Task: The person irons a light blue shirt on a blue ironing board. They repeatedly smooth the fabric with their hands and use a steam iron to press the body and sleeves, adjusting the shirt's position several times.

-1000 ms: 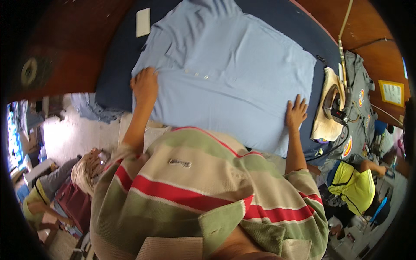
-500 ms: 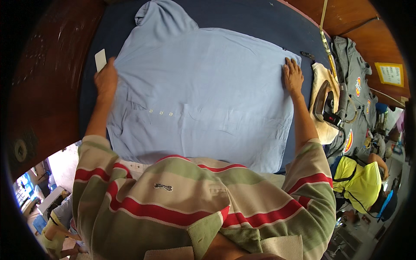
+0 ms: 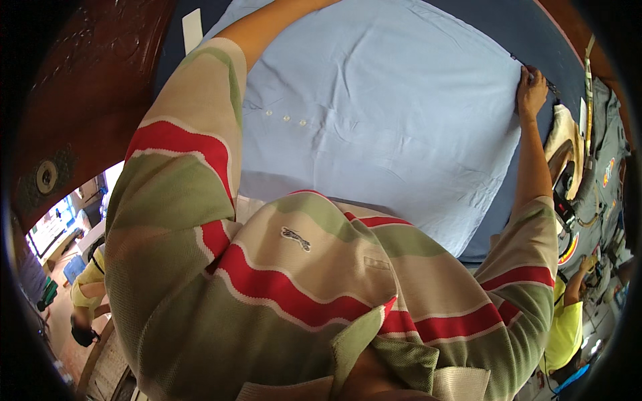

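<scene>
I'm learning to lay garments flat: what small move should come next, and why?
Perhaps sweep the right hand lightly inward over the blue garment to smooth it: that hand is at its far right corner, and faint creases show to the right of its pale buttons.

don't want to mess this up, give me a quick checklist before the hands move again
1. Right hand at the blue garment's upper right corner: ok.
2. Left hand placed properly: cannot tell, nearly all cut off by the top edge.
3. Garment free of creases: not ok, creases show around its middle.
4. Buttons facing up: ok, three show.
5. Iron off the garment: ok, it is on the tan pad to the right.
6. Iron switched off: cannot tell.
</scene>
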Tool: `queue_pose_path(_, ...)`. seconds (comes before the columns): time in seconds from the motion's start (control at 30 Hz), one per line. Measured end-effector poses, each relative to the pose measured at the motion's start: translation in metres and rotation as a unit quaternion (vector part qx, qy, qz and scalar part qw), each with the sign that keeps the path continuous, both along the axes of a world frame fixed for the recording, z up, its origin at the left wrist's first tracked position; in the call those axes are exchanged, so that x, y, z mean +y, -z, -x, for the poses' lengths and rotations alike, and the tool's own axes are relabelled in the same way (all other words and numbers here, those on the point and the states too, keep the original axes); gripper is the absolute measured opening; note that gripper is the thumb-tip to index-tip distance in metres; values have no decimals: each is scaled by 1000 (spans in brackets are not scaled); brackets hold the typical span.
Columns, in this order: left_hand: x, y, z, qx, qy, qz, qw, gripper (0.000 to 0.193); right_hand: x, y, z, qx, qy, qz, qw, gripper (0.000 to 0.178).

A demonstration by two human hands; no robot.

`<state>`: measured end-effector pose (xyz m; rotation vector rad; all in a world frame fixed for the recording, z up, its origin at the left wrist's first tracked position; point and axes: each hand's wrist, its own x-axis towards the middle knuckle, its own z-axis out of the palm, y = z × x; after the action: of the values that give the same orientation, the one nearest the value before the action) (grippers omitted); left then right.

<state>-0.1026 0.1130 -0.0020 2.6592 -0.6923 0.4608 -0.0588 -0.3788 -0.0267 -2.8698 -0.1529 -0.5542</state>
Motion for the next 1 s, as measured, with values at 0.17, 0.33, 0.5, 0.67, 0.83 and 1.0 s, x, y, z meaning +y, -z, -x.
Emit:
queue_pose_path(0.17,0,4,-11,-1,7,-65,998,18,-11,-2,-17,18,-43,108,993,38)
queue_pose_path(0.33,-2,4,-27,22,-121,-167,978,20,19,-36,-39,210,81,67,972,51)
queue_pose_path(0.5,-32,-15,9,-1,-176,-178,968,43,37,-34,15,-70,14,2,997,42)
queue_pose_path(0.67,-29,20,44,36,-154,-108,981,45,33,-15,43,80,-32,60,994,57)
queue_pose_path(0.83,-34,11,30,104,-187,-138,967,45,29,-14,39,133,-11,99,986,62)
queue_pose_path(1.0,-35,1,18,100,-190,-164,963,43,52,-28,28,145,23,101,984,58)
